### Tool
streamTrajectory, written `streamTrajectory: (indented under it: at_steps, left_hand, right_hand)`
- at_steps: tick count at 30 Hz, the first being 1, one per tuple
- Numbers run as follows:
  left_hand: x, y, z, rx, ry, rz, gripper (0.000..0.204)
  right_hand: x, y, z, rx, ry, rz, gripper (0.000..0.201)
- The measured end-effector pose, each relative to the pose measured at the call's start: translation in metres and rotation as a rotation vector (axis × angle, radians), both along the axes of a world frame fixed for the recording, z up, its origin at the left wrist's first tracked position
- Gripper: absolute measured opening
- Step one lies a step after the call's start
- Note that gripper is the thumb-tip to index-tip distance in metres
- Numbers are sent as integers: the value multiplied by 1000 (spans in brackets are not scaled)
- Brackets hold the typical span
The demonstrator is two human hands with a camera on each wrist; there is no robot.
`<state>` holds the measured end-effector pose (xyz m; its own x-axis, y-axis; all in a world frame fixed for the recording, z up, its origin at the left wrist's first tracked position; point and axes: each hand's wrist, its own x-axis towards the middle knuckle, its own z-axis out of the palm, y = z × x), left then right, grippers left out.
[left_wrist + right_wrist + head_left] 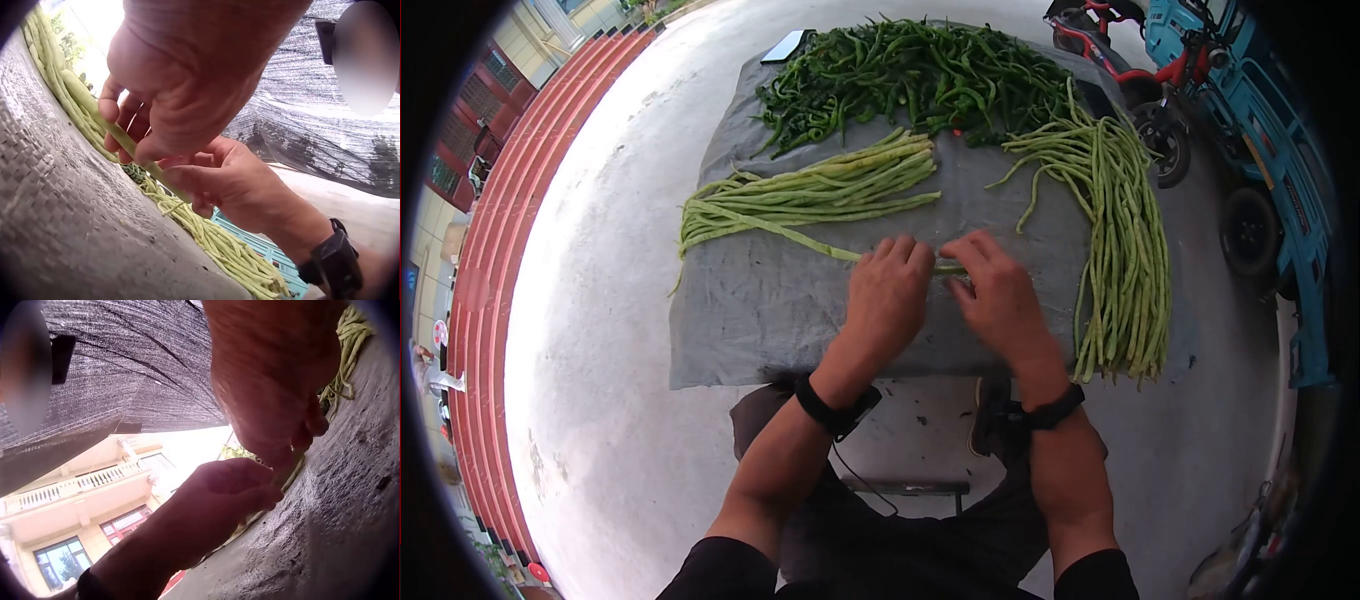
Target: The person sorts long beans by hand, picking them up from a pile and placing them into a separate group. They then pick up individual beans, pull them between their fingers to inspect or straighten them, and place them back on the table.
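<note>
Long bean (124, 140), nearside of pepper heap (930, 75), is pinched by curled fingers (905, 250) of left hand (888, 290) and right hand (1000, 295); snapping could be caused by overbending.

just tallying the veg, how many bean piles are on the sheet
2: the left pile, below the peppers in the head view, and the right pile, along the right side of the sheet.

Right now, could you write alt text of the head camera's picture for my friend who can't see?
A person's left hand and right hand hold one yardlong bean over a gray sheet. A yardlong bean bundle lies at left, another bean pile at right, and a heap of green chili peppers beyond.
</note>
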<state>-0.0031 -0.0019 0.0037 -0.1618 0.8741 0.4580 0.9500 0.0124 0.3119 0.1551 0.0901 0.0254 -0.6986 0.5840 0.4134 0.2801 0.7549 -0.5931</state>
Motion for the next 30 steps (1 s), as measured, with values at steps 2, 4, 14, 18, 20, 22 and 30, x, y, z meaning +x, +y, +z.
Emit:
streamTrajectory:
  at_steps: [2, 4, 14, 18, 20, 22, 30]
  left_hand:
    - [1, -1, 3, 4, -1, 2, 8]
    - [1, -2, 4, 3, -10, 0, 8]
    - [-4, -5, 12, 80, -82, 3, 20]
    - [-7, -4, 23, 199, -141, 59, 22]
    - [-9, -5, 26, 232, -177, 90, 21]
    - [-9, -6, 28, 258, -201, 112, 20]
    - [-5, -10, 26, 90, -400, 108, 11]
  right_hand:
    - [-2, -3, 0, -18, -57, -16, 34]
    - [-4, -4, 0, -10, -83, -27, 31]
    - [-9, 0, -3, 19, -88, -16, 17]
    - [-6, 3, -2, -91, -10, -45, 16]
    - [-5, 4, 2, -144, -15, -80, 16]
    - [-2, 6, 3, -151, -21, -109, 16]
    - [5, 16, 6, -156, -26, -157, 14]
